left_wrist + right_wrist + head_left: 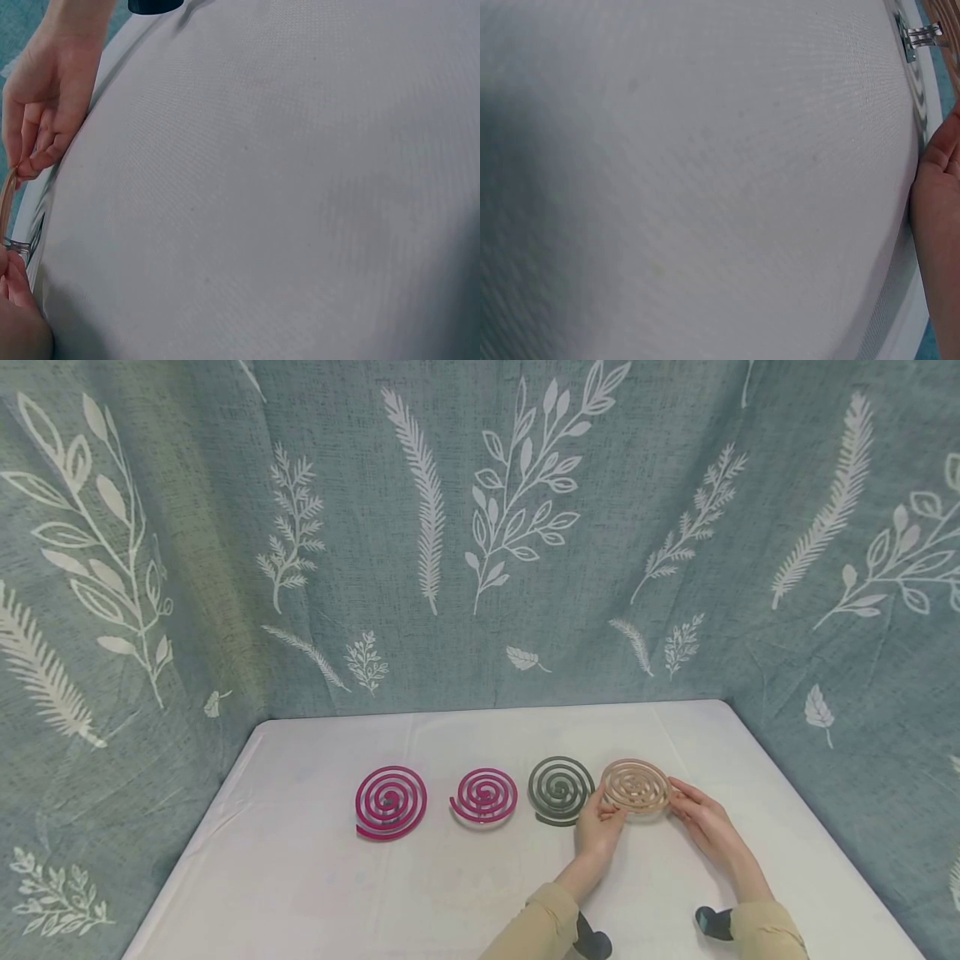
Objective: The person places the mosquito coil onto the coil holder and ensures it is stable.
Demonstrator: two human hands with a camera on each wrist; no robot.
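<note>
In the head view a tan mosquito coil [636, 787] is held level, low over the table at the right end of a row of coils. My left hand [600, 827] pinches its left edge, and my right hand [705, 820] grips its right edge with the fingertips. Beneath the coil, a small metal stand [924, 35] shows in the right wrist view. Just left of my left hand lies a dark green coil [560, 791], its lower right edge partly behind the fingers. The left wrist view catches only the tan coil's edge [7, 202] between both hands.
Two magenta coils, one at the far left [391, 799] and one nearer the middle [485, 793], continue the row leftward. All are on a white-covered table [315, 893]. Blue-green curtains [450, 660] with white leaf prints hang behind it and along both sides.
</note>
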